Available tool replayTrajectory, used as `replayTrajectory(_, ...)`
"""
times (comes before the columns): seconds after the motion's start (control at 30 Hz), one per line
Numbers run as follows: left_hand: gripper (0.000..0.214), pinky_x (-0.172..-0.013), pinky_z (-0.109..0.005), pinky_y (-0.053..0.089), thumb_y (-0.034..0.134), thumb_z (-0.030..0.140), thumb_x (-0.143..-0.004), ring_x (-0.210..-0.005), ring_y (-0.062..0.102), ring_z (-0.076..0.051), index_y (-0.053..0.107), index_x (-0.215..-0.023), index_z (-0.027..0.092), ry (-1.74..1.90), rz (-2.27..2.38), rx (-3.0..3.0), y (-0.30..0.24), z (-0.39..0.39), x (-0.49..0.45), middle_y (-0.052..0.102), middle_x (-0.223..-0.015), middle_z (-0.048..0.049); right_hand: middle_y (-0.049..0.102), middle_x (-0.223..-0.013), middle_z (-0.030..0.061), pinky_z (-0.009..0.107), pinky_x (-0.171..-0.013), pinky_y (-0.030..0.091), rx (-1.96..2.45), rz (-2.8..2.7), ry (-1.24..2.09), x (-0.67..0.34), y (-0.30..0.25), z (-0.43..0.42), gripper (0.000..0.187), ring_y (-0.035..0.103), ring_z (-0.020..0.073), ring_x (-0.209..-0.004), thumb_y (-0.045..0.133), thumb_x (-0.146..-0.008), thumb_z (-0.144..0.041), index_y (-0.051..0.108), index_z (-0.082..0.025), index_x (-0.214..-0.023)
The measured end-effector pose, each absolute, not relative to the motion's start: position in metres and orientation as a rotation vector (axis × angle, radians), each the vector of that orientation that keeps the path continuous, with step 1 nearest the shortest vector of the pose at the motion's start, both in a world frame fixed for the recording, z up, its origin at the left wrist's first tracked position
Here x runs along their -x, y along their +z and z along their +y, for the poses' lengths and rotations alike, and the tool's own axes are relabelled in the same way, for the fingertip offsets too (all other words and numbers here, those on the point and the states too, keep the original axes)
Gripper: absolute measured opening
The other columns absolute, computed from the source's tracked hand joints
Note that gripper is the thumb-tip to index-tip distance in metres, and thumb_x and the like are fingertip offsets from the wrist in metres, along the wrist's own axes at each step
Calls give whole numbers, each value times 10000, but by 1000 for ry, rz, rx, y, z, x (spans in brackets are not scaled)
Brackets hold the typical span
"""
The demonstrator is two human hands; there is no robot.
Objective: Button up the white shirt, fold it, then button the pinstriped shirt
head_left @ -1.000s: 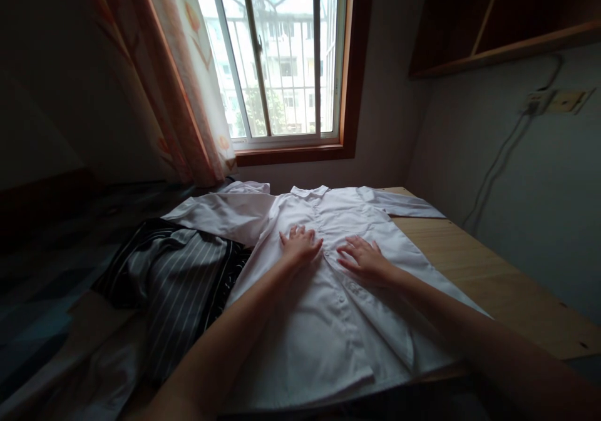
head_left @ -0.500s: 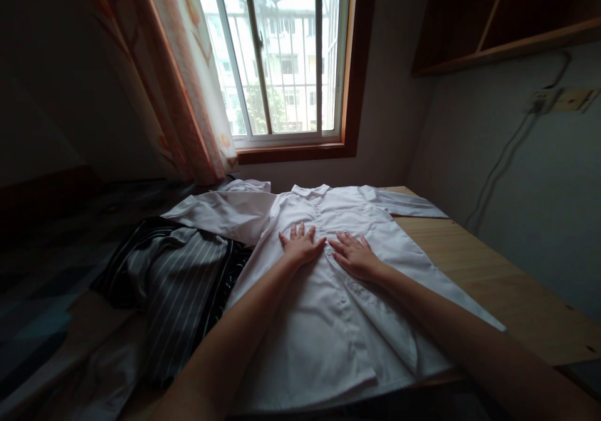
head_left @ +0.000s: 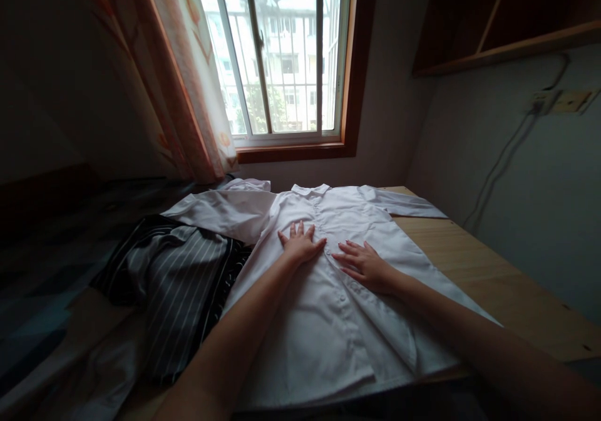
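Note:
A white button-up shirt (head_left: 328, 327) lies spread front-up on a wooden table (head_left: 493, 283), collar toward the window and sleeves stretched to both sides. My left hand (head_left: 300, 244) rests flat on the shirt's chest, left of the button line, fingers spread. Just right of the buttons my right hand (head_left: 364, 262) also lies flat on the cloth with its fingers apart. Both hands press on the fabric and hold nothing.
A dark striped garment (head_left: 178, 283) lies bunched to the left, partly under the shirt's left sleeve. A window (head_left: 282, 57) with an orange patterned curtain (head_left: 188, 76) is behind the table. A wooden shelf (head_left: 507, 26) and a wall socket with cable (head_left: 544, 101) are on the right.
My right hand slid a little toward me and to the right along the shirt front. My left hand stayed nearly in place.

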State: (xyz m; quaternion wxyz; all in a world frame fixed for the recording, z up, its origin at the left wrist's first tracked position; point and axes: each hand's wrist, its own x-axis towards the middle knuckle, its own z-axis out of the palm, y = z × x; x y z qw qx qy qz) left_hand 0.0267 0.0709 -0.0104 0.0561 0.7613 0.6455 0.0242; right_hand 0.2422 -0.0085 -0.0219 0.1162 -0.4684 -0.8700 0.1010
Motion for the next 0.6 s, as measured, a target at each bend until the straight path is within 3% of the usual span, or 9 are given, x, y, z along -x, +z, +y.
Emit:
replayTrajectory(0.2,808,-1085,-741,42,284,765,-852,-1487,103,-396,325,-1516,304,94,1964,-2315,-10,70,-27,168,-1624,-128,417,-1530,49,585,-1151,162,1273,-2619,382,-259,-15,-27,444,314,278,-1440,459,-950,-414,542,-356,-1382)
replayTrajectory(0.3,688,-1108,-710,86,278,661,-924,-1480,161,-375,406,-1474,269,178,1966,-2372,-9,65,-26,264,-1596,-138,494,-1476,56,534,-1153,221,1229,-2590,378,-265,-14,-32,414,393,270,-1396,485,-935,-393,604,-324,-1326)
replayTrajectory(0.47,433,-1151,-527,252,424,417,-958,-1388,370,-288,555,-1329,234,366,1767,-2570,2,42,-21,474,-1479,-98,711,-1154,76,343,-976,455,1096,-2449,377,-261,-7,-36,329,627,211,-1092,458,-960,-375,744,-238,-1046)
replayTrajectory(0.6,263,-1038,-384,415,521,294,-913,-1149,552,-243,636,-1135,213,512,1550,-2602,11,12,-17,637,-1207,-85,719,-979,89,324,-852,482,1076,-2417,417,-253,0,-42,339,634,205,-915,450,-972,-375,739,-207,-919)
